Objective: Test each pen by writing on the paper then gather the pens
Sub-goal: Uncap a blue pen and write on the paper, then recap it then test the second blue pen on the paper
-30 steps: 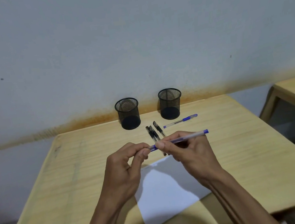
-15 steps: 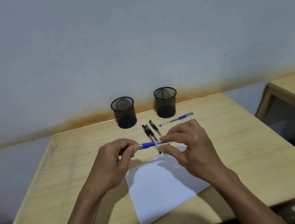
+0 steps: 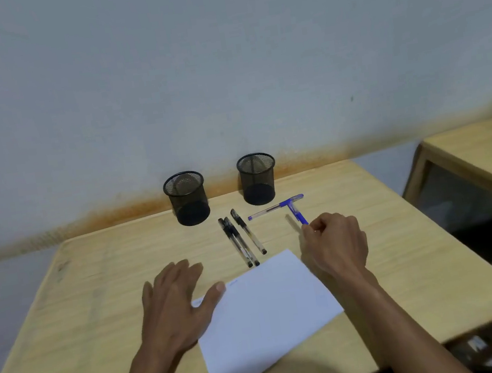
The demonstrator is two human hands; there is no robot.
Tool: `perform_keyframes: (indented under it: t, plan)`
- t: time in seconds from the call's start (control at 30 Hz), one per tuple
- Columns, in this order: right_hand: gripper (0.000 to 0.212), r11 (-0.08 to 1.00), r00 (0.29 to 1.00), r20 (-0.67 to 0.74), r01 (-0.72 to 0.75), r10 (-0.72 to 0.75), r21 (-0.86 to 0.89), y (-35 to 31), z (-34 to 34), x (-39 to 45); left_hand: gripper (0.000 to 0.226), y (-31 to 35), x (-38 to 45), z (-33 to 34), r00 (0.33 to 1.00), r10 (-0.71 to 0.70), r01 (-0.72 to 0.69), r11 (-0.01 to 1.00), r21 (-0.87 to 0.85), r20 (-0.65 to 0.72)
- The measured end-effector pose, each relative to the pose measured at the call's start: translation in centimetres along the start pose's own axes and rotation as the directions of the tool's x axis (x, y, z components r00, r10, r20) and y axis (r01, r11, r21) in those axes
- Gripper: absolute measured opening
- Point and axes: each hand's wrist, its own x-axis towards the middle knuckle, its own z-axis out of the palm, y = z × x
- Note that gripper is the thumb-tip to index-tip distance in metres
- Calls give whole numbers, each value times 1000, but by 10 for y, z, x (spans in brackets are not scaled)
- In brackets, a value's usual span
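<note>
Right hand (image 3: 335, 248), right of centre, has its fingers curled round a blue pen (image 3: 297, 214), which pokes up from the fist toward the frame's top. Left hand (image 3: 176, 303) lies flat and spread, thumb on the paper's (image 3: 269, 316) upper-left corner. Just above the paper lie three black pens (image 3: 241, 237); a second blue pen (image 3: 274, 207) rests beside them, below the right-hand mesh cup (image 3: 257, 179). Another cup (image 3: 187, 197) stands left of it.

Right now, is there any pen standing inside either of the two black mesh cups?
No: both mesh cups show only their bare bottoms, and the black pens lie flat on the table.
</note>
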Motion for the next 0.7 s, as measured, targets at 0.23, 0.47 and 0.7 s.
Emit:
perform_keyframes:
  t: [0.23,0.47,0.7]
  plan:
    - [19,973,999,37,-7,16,-229,12,21,18,84,-7,-1,12,999,39,-38,999,39,-29]
    - [32,938,985,30,169,-167,-304,3,26,38,83,-11,0,14,998,51,-50,999,17,-49]
    - [25,690,807,277,590,-522,-419,-16,67,82,92,-15,-1,14,998,59,-59,998,-1,-32]
